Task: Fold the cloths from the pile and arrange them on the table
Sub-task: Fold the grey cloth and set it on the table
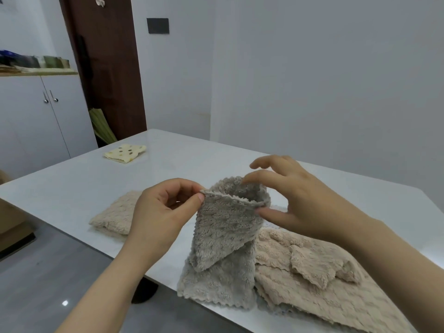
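Observation:
A grey fleecy cloth is lifted off the white table, its lower part still lying on the near edge. My left hand pinches its upper left corner between thumb and forefinger. My right hand holds the upper right edge, thumb under the fabric and a fingertip on top, the other fingers spread. A pile of beige fleecy cloths lies unfolded to the right of the grey one. A folded beige cloth rests left of my left hand. A folded cream spotted cloth sits at the far left.
The table's near edge runs diagonally below my forearms, with grey floor beyond it. A white cabinet and a dark brown door stand at the back left. A brown box sits on the floor at the left edge.

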